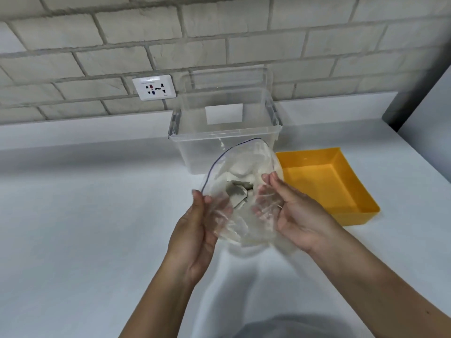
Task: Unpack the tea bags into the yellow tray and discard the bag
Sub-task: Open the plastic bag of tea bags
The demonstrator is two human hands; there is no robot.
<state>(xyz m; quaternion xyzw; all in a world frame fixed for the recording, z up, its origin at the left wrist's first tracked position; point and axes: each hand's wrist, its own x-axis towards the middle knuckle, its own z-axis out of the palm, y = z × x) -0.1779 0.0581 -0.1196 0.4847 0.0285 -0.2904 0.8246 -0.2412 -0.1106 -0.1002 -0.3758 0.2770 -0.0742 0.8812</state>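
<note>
Hands [195, 230] [297, 215] hold bag [234, 164] containing tea bags [240, 191]

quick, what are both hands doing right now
Left hand: pinches the bag at its rim.
Right hand: holds the bag's other side, fingers curled round it.

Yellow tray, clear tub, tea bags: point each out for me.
yellow tray [324, 184], head view, bare floor of the tray.
clear tub [195, 152], head view, its front wall.
tea bags [240, 191], head view, the topmost grey packet.
</note>
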